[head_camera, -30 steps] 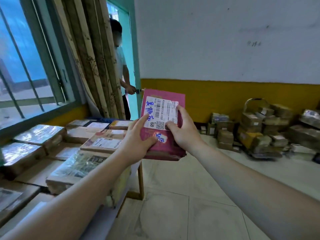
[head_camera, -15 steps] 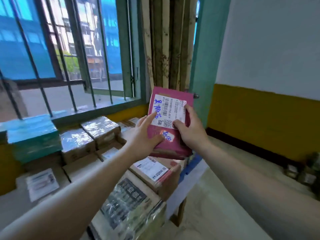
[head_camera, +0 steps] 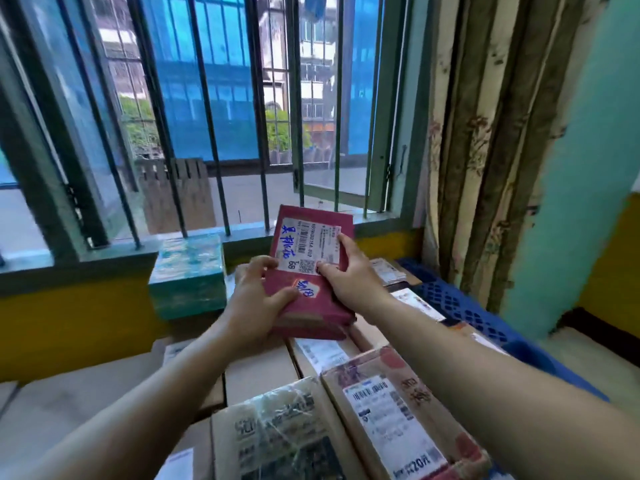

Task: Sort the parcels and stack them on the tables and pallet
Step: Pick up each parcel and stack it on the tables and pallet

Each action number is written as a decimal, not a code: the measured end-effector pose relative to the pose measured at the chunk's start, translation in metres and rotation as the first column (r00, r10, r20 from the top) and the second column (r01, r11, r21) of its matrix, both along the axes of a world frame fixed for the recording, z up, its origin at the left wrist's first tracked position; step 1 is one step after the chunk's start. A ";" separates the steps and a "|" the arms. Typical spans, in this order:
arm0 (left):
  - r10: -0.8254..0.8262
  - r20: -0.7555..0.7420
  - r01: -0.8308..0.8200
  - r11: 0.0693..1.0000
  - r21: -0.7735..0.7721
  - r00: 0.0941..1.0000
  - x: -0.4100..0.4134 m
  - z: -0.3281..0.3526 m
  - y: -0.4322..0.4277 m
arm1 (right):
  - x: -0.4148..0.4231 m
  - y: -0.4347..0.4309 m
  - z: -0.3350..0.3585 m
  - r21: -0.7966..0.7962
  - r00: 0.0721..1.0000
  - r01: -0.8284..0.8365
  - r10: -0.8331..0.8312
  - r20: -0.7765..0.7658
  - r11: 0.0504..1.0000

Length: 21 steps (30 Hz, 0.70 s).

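A flat dark-red parcel [head_camera: 304,308] with a white shipping label and blue handwriting is held tilted above the stacked parcels. My left hand [head_camera: 256,299] grips its left edge, thumb on top near the blue writing. My right hand [head_camera: 349,278] grips its right side, fingers over the label's edge. Below lie several brown cardboard parcels [head_camera: 398,410], some wrapped in clear tape. A teal-wrapped box [head_camera: 188,275] stands just left of the red parcel, against the wall under the window.
A barred window [head_camera: 207,116] fills the wall ahead. A patterned curtain [head_camera: 485,150] hangs at the right. A blue plastic pallet [head_camera: 460,306] shows under the parcels at right, with floor [head_camera: 595,358] beyond it. The yellow lower wall [head_camera: 69,323] runs at left.
The view has swung left from the doorway and room to face the window. Both hands kept hold of the red parcel and lowered it toward the stacked parcels.
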State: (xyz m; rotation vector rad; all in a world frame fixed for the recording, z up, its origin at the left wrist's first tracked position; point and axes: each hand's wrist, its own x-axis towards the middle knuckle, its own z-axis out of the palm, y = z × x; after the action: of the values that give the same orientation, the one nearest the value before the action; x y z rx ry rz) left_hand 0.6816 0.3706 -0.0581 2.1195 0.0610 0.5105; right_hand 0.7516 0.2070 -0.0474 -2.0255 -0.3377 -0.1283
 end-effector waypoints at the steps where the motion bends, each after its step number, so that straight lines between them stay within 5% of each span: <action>1: 0.026 0.004 -0.026 1.000 0.012 1.000 0.005 -0.003 0.009 | 0.008 0.010 -0.003 0.002 0.999 -0.025 0.025 -0.022 1.000; 8: 0.031 -0.231 0.006 0.988 0.155 0.972 0.018 -0.013 0.062 | 0.062 0.072 -0.023 -0.016 0.973 -0.186 0.182 -0.141 0.982; 11: 0.143 -0.175 -0.094 0.960 0.264 0.974 0.028 -0.016 0.073 | 0.085 0.095 -0.030 -0.012 0.939 -0.273 0.264 -0.220 0.962; 13: 0.226 -0.140 -0.154 0.904 0.399 0.964 0.037 -0.022 0.076 | 0.098 0.107 -0.035 -0.012 0.919 -0.321 0.309 -0.244 0.947; 16: 0.420 -0.195 -0.176 0.696 0.696 0.886 0.055 -0.035 0.086 | 0.117 0.119 -0.041 -0.052 0.905 -0.368 0.345 -0.248 0.928; 21: 0.538 -0.275 -0.158 0.625 0.765 0.797 0.077 -0.051 0.098 | 0.139 0.130 -0.054 -0.141 0.889 -0.428 0.389 -0.242 0.892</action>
State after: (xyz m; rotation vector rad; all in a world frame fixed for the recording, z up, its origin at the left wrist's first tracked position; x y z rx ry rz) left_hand 0.7589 0.4685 -0.1087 3.0076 0.7103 0.2132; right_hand 0.8911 0.3368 -0.1018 -2.0847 -0.6584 0.3930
